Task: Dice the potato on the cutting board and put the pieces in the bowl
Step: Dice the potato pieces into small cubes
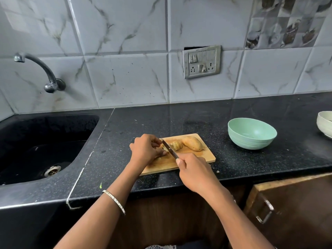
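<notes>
A wooden cutting board (206,155) lies on the black counter. On its far right part rests a large uncut potato half (192,143), with a cluster of sliced pieces (177,145) just left of it. My right hand (195,172) grips a knife (168,148) whose blade angles up and left across the board. My left hand (146,150) curls its fingers over a potato piece by the blade; that piece is mostly hidden. A mint green bowl (251,133) stands to the right of the board with nothing visible inside.
A black sink (41,146) with a tap (45,72) fills the left. A white bowl (325,123) sits at the far right edge. A switch plate (201,62) hangs on the tiled wall. Below the counter on the right, a wooden drawer (291,209) stands ajar.
</notes>
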Action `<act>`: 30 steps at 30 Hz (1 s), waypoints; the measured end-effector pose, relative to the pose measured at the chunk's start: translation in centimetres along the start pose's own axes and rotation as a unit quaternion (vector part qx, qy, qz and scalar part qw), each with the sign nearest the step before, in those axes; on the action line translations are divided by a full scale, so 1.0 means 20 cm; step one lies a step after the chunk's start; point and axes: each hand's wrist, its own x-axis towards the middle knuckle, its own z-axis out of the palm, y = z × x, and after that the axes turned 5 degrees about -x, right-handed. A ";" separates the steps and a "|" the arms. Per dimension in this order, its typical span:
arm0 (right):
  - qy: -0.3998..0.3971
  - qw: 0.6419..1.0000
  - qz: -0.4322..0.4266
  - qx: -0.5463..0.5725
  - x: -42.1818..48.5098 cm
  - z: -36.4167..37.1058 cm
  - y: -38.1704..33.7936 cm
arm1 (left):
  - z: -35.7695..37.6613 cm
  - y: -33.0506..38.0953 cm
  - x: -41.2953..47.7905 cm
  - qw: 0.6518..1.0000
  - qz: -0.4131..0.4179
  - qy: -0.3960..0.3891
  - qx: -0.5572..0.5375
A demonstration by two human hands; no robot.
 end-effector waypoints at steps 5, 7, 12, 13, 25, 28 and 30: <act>0.017 1.000 -0.002 0.005 0.01 0.02 -0.01 | 0.01 0.01 0.02 1.000 0.000 -0.010 0.012; 0.021 1.000 -0.003 0.009 0.01 0.02 0.00 | 0.02 0.00 0.03 1.000 0.002 -0.013 0.012; 0.026 1.000 -0.004 0.014 0.03 0.01 0.01 | 0.03 -0.02 0.06 0.999 0.013 -0.044 0.014; 0.029 0.999 -0.004 0.018 0.03 0.01 0.01 | 0.03 -0.02 0.07 0.998 0.016 -0.049 0.020; 0.017 0.999 0.005 0.039 -0.02 -0.02 0.00 | -0.03 0.00 0.06 0.994 0.049 -0.085 0.052; 0.018 0.999 0.001 0.033 -0.01 0.00 0.00 | -0.03 -0.03 0.07 0.995 0.041 -0.088 0.023; 0.017 0.999 0.003 0.032 -0.01 0.01 0.00 | -0.02 -0.06 0.08 0.996 0.032 -0.082 -0.005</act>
